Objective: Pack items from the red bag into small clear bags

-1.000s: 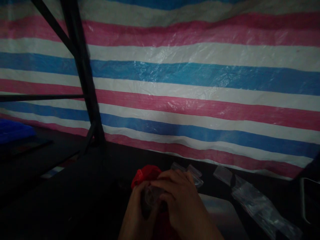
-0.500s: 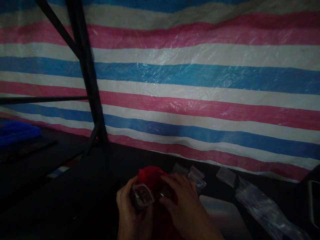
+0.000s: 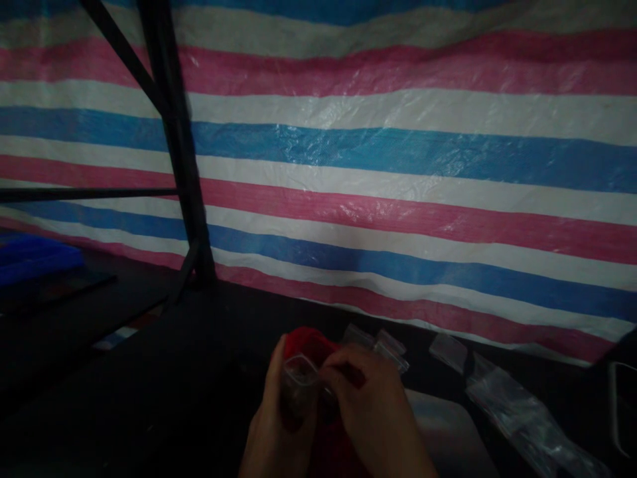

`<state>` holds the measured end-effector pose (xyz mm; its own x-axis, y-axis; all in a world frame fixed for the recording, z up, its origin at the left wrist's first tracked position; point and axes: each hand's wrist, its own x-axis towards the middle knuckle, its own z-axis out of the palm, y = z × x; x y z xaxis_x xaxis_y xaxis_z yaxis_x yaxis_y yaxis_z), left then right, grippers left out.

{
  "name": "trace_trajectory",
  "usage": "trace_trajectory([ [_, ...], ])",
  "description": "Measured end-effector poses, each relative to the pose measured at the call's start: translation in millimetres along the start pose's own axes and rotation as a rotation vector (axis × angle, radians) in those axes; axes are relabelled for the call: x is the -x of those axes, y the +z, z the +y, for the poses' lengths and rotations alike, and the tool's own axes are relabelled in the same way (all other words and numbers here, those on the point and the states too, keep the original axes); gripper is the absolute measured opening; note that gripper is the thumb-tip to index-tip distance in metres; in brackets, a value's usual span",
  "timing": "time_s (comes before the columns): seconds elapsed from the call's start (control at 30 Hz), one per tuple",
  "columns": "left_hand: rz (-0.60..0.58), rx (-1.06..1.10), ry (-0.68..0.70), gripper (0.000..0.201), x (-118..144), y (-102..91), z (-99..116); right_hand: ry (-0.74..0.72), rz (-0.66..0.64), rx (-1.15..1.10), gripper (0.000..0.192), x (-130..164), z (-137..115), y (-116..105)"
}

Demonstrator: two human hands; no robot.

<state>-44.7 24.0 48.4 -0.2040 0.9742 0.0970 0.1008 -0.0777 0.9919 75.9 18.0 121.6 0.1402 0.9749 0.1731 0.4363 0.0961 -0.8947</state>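
Observation:
Low in the middle of the dim view, my left hand (image 3: 279, 425) holds a small clear plastic bag (image 3: 298, 382) upright, its mouth facing up. My right hand (image 3: 371, 405) is beside it, fingers pinched at the bag's top edge. Something dark lies inside the bag, too dim to identify. Right behind both hands sits a red object (image 3: 306, 342), partly hidden by them.
Several small clear bags (image 3: 385, 345) lie behind the hands, and more (image 3: 517, 415) spread to the right on the dark table (image 3: 149, 398). A pale flat lid or tray (image 3: 448, 435) lies under my right wrist. A striped tarp (image 3: 398, 166) forms the back wall. A black metal frame (image 3: 179, 146) stands left, a blue object (image 3: 34, 255) beyond it.
My hands parted briefly with the bag shown in the left hand, then came together again; the right fingers now pinch the bag's top. The view shifted slightly.

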Motion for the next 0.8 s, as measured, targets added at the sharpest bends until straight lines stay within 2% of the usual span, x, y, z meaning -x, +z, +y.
trace_trajectory([
  [0.1, -0.015, 0.030, 0.029, 0.091, -3.7, -4.9, -5.8, -0.027, -0.071, 0.007, 0.022, 0.8, -0.7, 1.6],
  [0.2, -0.093, 0.115, 0.034, 0.096, -6.7, -8.0, -9.1, -0.042, 0.049, 0.099, 0.024, -1.0, 2.5, 0.5],
  [0.33, -0.276, 0.225, -0.067, 0.071, -8.9, -13.5, -5.5, -0.063, 0.137, 0.275, 0.025, -2.1, 9.2, -4.6],
  [0.4, -0.324, 0.249, -0.081, 0.063, -9.9, -15.6, -4.2, -0.078, 0.150, 0.287, 0.024, -1.3, 9.6, -7.1],
  [0.6, -0.278, 0.251, -0.038, 0.058, -12.7, -15.2, -6.3, -0.062, 0.051, -0.043, 0.020, -0.3, 5.6, -10.9],
  [0.8, -0.296, 0.247, -0.053, 0.057, -14.1, -16.6, -7.8, -0.002, 0.067, -0.037, 0.022, -4.9, 6.1, -5.5],
])
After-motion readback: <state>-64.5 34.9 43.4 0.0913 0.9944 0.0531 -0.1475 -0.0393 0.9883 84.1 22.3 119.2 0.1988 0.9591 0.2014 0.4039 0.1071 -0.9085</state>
